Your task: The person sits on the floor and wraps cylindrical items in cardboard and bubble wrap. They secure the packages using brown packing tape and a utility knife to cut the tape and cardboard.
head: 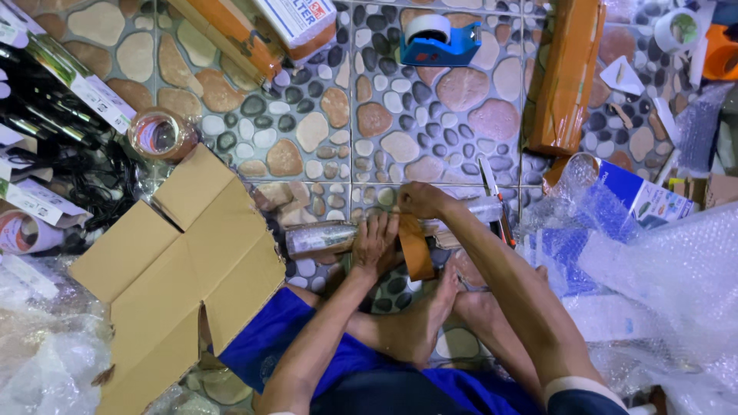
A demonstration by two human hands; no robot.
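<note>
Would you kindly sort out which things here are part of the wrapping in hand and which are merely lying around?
In hand:
- left hand on the bubble-wrapped tube
- right hand at the brown tape strip

Lying about:
- flattened cardboard box
- blue tape dispenser
- brown tape roll
- taped orange parcel
- bubble wrap heap

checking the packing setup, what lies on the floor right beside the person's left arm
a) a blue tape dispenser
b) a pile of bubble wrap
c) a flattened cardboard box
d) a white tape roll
c: the flattened cardboard box lies open on the pebble-pattern floor next to the left arm, while the left hand presses on a bubble-wrapped roll being bound with brown tape; the blue tape dispenser sits far ahead.
</note>
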